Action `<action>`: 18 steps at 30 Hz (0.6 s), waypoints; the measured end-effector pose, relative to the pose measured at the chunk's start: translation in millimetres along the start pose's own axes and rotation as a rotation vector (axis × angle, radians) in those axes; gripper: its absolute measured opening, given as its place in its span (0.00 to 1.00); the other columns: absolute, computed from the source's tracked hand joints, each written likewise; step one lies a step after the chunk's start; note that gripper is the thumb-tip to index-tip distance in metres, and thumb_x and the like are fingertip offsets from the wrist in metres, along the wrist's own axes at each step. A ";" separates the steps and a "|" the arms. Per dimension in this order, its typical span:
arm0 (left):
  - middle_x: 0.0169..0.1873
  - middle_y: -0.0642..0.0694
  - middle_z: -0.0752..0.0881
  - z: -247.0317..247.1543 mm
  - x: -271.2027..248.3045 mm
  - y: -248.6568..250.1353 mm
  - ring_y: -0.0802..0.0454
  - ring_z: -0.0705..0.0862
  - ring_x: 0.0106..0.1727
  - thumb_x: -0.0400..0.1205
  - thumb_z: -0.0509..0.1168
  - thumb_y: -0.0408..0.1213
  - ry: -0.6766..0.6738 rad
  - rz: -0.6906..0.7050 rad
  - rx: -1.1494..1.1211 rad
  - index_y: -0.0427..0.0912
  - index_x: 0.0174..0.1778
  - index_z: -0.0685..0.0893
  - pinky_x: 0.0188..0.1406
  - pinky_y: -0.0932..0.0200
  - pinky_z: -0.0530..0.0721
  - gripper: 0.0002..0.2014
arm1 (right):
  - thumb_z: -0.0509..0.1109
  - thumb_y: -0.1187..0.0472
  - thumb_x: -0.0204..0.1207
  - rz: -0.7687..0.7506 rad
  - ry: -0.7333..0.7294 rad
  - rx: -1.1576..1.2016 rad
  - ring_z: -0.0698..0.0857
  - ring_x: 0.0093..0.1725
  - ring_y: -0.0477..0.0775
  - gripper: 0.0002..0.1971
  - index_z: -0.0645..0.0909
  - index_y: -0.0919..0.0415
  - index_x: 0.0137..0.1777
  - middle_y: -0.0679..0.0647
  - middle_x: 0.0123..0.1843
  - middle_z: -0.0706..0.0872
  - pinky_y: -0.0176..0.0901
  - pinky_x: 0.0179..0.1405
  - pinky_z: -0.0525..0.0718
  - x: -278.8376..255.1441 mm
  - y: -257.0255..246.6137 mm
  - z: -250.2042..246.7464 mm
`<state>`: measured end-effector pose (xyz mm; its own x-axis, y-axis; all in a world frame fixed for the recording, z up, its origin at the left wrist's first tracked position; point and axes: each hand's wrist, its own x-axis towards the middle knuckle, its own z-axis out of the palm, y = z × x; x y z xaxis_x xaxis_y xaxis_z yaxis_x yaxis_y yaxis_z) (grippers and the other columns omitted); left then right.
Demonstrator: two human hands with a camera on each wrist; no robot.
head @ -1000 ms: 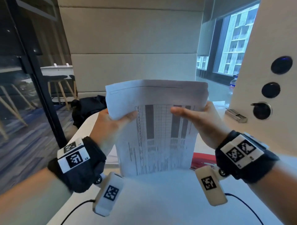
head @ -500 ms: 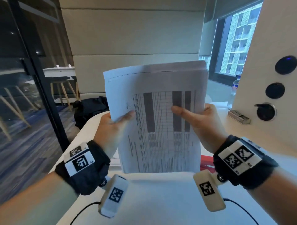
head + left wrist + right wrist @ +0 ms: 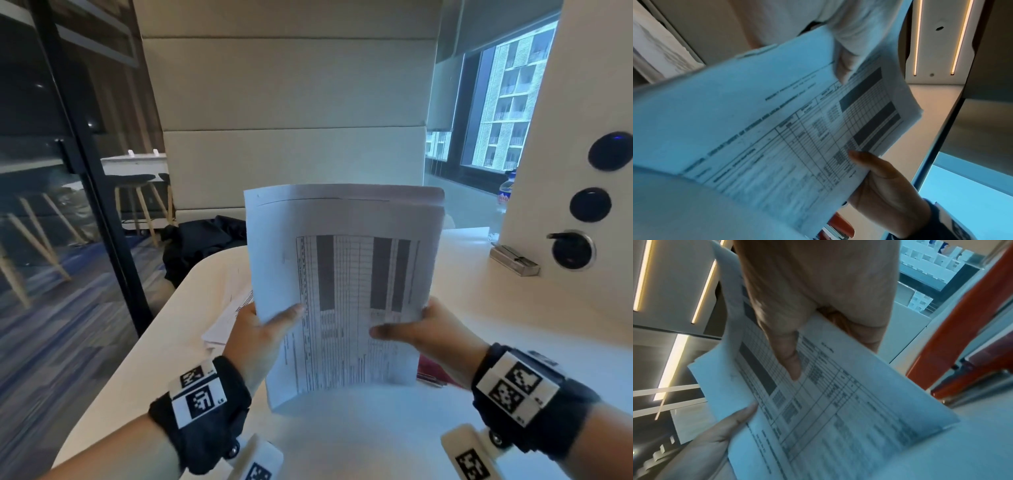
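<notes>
A thick stack of printed sheets [image 3: 342, 274] stands upright, its bottom edge down at the white table [image 3: 513, 342]. The front page carries a table with dark columns. My left hand [image 3: 260, 329] grips the stack's left side, thumb across the front. My right hand [image 3: 421, 329] grips the right side the same way. In the left wrist view, the sheets [image 3: 756, 129] fill the frame and the right hand [image 3: 879, 178] pinches their edge. The right wrist view shows the right thumb [image 3: 789, 361] pressed on the page [image 3: 838, 418], with the left hand [image 3: 725, 426] at the lower left. The fingers behind the paper are hidden.
More loose papers [image 3: 233, 315] lie on the table to the left of the stack. A red folder [image 3: 431, 373] lies behind it on the right. A metal holder [image 3: 513, 262] and a wall panel with round black knobs [image 3: 572, 251] stand at the right. A black bag [image 3: 202, 246] sits beyond the table.
The stack rose a little, then came down toward the table. Both hands now hold it lower on its sides than a second ago.
</notes>
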<state>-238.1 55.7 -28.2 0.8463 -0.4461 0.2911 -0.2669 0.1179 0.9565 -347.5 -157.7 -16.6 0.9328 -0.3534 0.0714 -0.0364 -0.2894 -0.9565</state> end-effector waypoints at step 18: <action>0.52 0.54 0.91 -8.2 16.6 -8.3 0.52 0.88 0.58 0.85 0.63 0.41 0.065 -0.083 0.036 0.53 0.56 0.87 0.65 0.50 0.81 0.09 | 0.63 0.58 0.84 0.245 0.015 -0.310 0.83 0.31 0.60 0.11 0.78 0.69 0.51 0.65 0.36 0.87 0.50 0.35 0.84 27.4 4.1 -69.9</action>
<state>-218.0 54.6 -31.1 0.8939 -0.3945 0.2129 -0.2102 0.0507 0.9763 -347.1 -230.7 1.2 0.8776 -0.4578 -0.1421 -0.3661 -0.4488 -0.8152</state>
